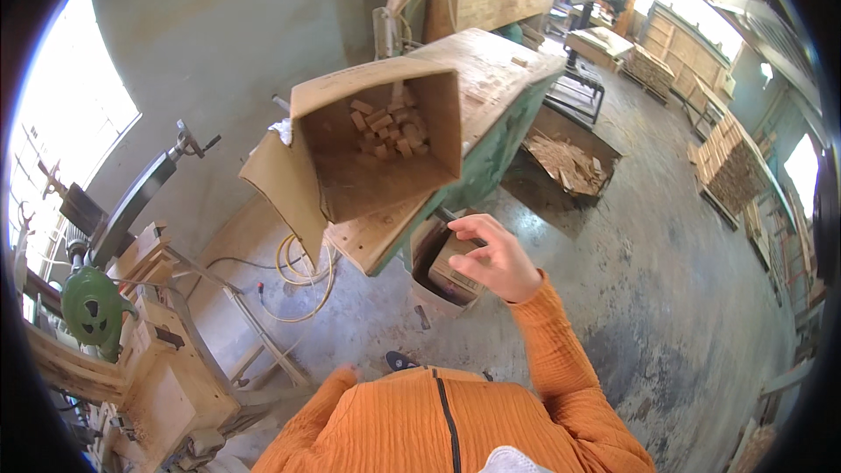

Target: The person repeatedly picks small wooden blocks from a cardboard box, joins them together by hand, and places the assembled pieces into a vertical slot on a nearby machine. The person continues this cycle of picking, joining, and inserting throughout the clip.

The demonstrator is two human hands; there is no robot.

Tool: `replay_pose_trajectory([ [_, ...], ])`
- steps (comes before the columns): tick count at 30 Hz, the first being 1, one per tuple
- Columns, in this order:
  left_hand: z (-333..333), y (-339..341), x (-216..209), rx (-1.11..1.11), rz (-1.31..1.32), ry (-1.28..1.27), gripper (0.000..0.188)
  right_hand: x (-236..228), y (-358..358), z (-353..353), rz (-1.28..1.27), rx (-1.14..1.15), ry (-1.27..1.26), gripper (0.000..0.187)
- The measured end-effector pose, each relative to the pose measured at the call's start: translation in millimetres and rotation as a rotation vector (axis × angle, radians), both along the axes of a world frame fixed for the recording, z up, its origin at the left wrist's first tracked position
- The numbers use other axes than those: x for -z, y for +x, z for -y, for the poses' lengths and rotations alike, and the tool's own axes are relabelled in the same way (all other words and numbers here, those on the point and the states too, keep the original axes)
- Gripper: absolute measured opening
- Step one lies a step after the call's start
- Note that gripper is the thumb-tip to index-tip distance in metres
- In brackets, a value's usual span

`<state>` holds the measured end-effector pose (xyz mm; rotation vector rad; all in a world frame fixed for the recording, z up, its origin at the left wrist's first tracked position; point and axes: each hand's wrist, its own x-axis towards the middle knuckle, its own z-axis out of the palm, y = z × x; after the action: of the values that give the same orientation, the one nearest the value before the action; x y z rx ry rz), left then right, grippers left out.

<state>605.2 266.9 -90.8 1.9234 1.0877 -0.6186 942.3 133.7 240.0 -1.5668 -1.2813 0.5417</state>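
Note:
A cardboard box (375, 79) lies on its side on a wooden-topped workbench (491, 52), its opening facing me and one flap hanging out. Inside it is a heap of small wooden blocks (390, 130). My right hand (498, 258) is raised off the bench's near edge, thumb and fingers apart, with nothing seen between them. Its fingertips are close to a short dark rod (445, 214) at the bench edge; whether they touch it, I cannot tell. My left hand (347, 374) hangs low by my side, mostly hidden by its orange sleeve, its fingers not visible.
Below my right hand stands a bin (438, 300) with a cardboard carton (454, 273) inside. A container of wood scraps (569, 162) sits beyond the bench. At left is a machine with a green housing (92, 307); a yellow hose (326, 293) coils on the floor. Stacked timber (734, 162) stands far right.

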Motion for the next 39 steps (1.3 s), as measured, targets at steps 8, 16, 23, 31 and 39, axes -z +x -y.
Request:
replay_pose_trajectory([
  [8,-99,57,-37,-0.299,0.338,0.147,0.038,75,32,-147,0.525,0.002,0.012,0.053],
  [16,-63,9,-42,-0.622,0.342,0.061,0.045,95,65,-285,0.655,0.057,-0.282,0.058],
  [23,29,-40,-29,-0.956,0.102,-0.046,0.047,105,109,-381,0.753,0.116,-0.175,0.051],
  [31,67,-15,-11,-0.907,0.109,-0.027,0.047,113,122,-388,0.950,-0.080,-0.266,0.047],
  [39,-21,56,-39,-1.002,0.331,0.107,0.046,135,110,-374,0.810,0.039,-0.081,0.046],
])
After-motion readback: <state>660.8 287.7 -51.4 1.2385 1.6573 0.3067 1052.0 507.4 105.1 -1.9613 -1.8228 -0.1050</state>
